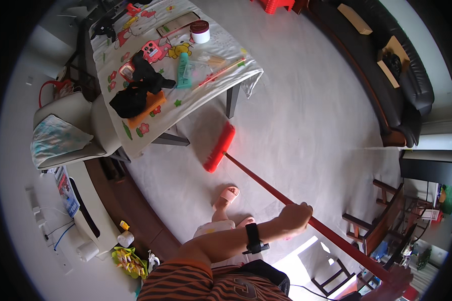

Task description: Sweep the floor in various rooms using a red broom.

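Note:
A red broom (284, 198) slants across the floor, with its red head (220, 149) down near the table's legs. My left hand (295, 218), with a black watch on the wrist, is closed round the middle of the handle. Farther along, close to the handle's upper end at lower right, my right hand (396, 282) is wrapped round it in shadow. The bristles touch or nearly touch the pale floor (296, 125); I cannot tell which. My foot in a pink slipper (230, 194) stands just nearer than the broom head.
A table (206, 95) with a patterned cloth stands at upper left, cluttered with small items. A chair (70, 110) holding a cloth is beside it. At upper right is a dark sofa (371, 65); wooden furniture (381, 220) stands at right. A low cabinet (135, 205) runs along the left.

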Demonstrator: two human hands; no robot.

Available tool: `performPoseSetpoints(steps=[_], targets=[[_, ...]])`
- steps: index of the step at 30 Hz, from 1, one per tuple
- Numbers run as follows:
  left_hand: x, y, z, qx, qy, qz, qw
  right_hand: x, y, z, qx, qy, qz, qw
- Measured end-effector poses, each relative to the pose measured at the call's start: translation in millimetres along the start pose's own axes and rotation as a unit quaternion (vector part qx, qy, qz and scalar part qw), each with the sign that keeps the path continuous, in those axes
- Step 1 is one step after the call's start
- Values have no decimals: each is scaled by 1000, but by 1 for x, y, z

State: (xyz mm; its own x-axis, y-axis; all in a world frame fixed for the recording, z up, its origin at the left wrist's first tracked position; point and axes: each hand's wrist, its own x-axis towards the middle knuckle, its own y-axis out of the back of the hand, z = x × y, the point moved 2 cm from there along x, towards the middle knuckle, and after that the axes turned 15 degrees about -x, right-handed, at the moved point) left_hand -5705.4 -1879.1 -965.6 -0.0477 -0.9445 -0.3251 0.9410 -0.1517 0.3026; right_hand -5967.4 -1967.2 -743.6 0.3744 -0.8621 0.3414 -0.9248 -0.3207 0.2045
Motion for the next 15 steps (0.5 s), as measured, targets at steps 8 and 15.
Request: performPoseSetpoints(steps=[8, 15], targets=[[-59, -30, -51, -5, 174, 75, 982, 4, -57, 60, 24, -148, -73, 986], [-42, -78, -121, 25, 110, 295, 949, 18, -91, 53, 111, -84, -200, 970]])
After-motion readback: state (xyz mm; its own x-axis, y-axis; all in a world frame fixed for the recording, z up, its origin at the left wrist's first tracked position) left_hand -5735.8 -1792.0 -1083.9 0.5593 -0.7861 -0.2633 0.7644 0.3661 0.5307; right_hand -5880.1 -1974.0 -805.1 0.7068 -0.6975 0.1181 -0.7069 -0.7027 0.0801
